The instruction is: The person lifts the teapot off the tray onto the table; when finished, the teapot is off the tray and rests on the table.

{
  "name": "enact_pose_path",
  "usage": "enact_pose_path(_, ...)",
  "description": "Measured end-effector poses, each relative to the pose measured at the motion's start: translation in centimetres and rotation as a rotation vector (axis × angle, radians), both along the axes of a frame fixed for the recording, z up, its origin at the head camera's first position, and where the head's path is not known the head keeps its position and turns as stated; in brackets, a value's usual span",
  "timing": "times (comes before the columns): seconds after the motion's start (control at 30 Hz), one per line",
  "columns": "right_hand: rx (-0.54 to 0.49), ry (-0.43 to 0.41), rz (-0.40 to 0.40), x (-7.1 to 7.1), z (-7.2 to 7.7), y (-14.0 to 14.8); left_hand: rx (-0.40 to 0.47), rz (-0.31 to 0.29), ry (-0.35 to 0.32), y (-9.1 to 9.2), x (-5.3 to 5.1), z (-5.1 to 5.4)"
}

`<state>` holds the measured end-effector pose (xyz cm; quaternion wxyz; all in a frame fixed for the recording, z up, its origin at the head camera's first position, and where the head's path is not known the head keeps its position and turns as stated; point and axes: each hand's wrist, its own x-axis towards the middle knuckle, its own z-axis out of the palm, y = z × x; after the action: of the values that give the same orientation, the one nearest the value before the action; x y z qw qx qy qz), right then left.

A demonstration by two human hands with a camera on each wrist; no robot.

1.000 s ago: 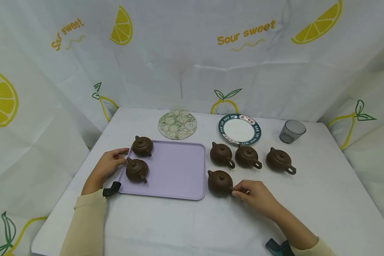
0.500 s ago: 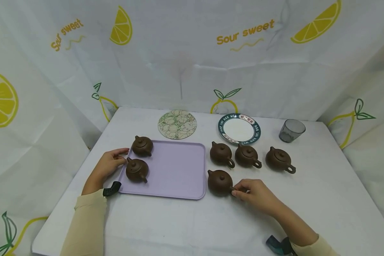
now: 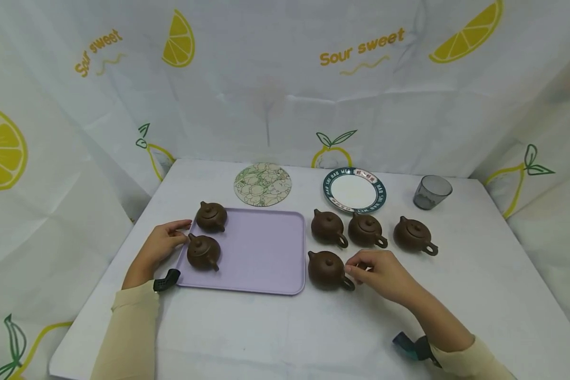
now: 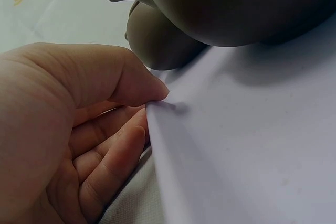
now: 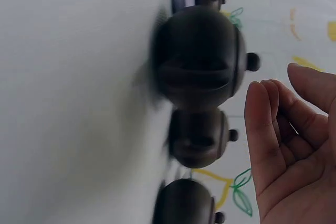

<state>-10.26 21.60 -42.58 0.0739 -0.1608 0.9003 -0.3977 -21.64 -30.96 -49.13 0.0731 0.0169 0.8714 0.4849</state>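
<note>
Hovering by the nearest teapot [image 3: 325, 270], just beside the tray [image 3: 261, 253], the right hand [image 3: 382, 273] holds nothing, thumb and fingers a little apart. I see the left hand [image 3: 159, 246] pinch the tray's edge, maybe to keep it still. A plate [image 3: 354, 192] lies behind.

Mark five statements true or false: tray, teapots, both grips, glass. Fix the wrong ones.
1. Two brown teapots sit on the lilac tray. True.
2. The left grip pinches the tray's edge. True.
3. The right grip holds a teapot by its handle. False: the right grip holds nothing, its fingers near the front teapot.
4. Four teapots stand off the tray. True.
5. In the head view, the glass is left of the plate. False: the glass is right of the plate.
</note>
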Motion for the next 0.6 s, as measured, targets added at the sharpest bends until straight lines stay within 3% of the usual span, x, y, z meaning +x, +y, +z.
enact_pose_path(0.17,-0.108,0.014,0.063,-0.5,1.2,-2.2,0.000,0.008,0.006,0.0,0.0,0.0)
enact_pose_path(0.37,-0.174,0.025,0.143,-1.4,2.2,-7.2,0.017,0.005,0.014,0.0,0.2,0.0)
enact_pose_path(0.6,-0.193,-0.002,0.220,-2.3,1.3,-13.4,0.003,0.001,0.034,0.2,0.3,0.1)
